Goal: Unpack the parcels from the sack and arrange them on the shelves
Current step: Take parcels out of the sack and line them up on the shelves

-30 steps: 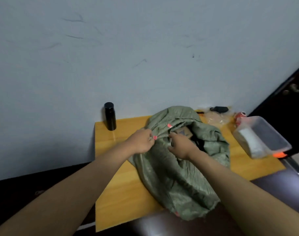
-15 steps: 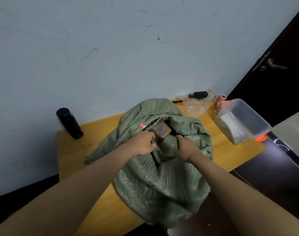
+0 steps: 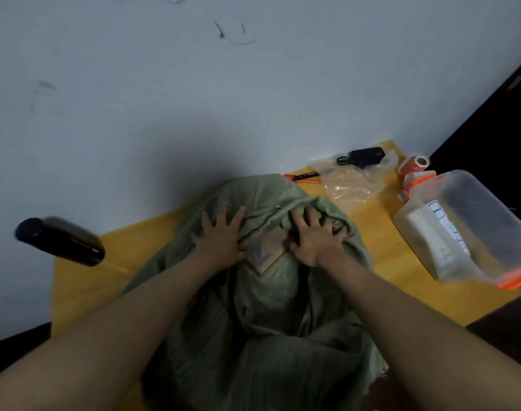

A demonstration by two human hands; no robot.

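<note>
Hands (image 3: 220, 241) (image 3: 314, 243) spread on sack (image 3: 268, 336) — parcel (image 3: 266, 252) between

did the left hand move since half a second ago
Yes. The left hand went from gripping the sack's edge beside the cardboard parcel to lying spread flat on the sack, farther up.

Two bare forearms and two bare hands, no sleeves in view

The left hand (image 3: 220, 241) and right hand (image 3: 314, 240) wear no gloves, rings, watch or bands; both forearms run uncovered from the wrists back to the lower frame edge, and motion blur softens the fingertips so nails cannot be told
</note>
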